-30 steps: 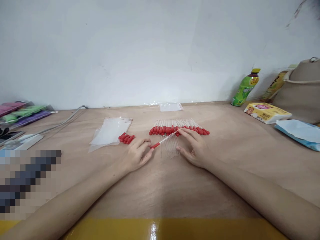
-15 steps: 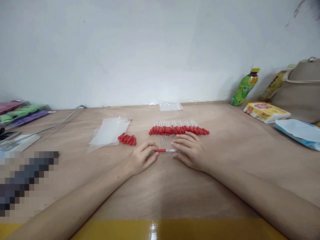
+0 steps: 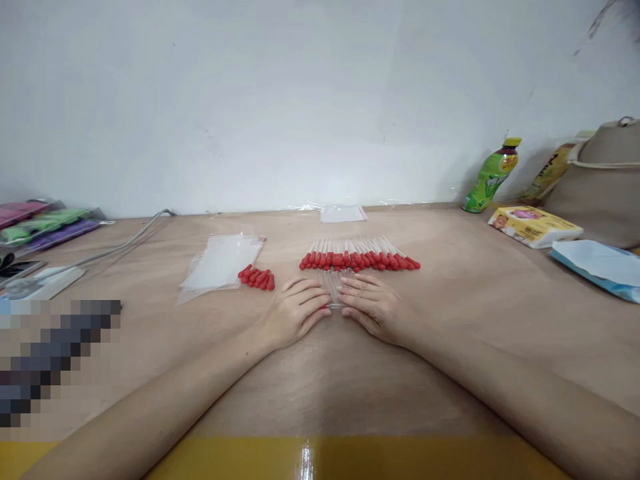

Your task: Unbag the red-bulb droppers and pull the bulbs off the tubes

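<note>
My left hand (image 3: 299,308) is closed around the red rubber bulb of a dropper, and only a sliver of red shows at its fingertips. Between my hands runs the dropper's clear glass tube (image 3: 336,307). My right hand (image 3: 371,304) pinches the tube's other end, its fingers bent over it. Several loose glass tubes (image 3: 336,280) lie just behind, partly hidden by my fingers. Beyond them is a row of droppers with red bulbs (image 3: 357,260), tubes pointing to the wall. A small pile of loose red bulbs (image 3: 257,277) rests left of my left hand.
Clear plastic bags (image 3: 217,263) lie at left, another bag (image 3: 343,213) near the wall. A green bottle (image 3: 493,177), a yellow tissue pack (image 3: 534,225), a blue packet (image 3: 597,267) and a beige bag (image 3: 597,187) occupy the right. A grey cable (image 3: 125,245) crosses the left side.
My hands have come closer together along the dropper. My left hand has moved right and its fingers now cover most of the red bulb.
</note>
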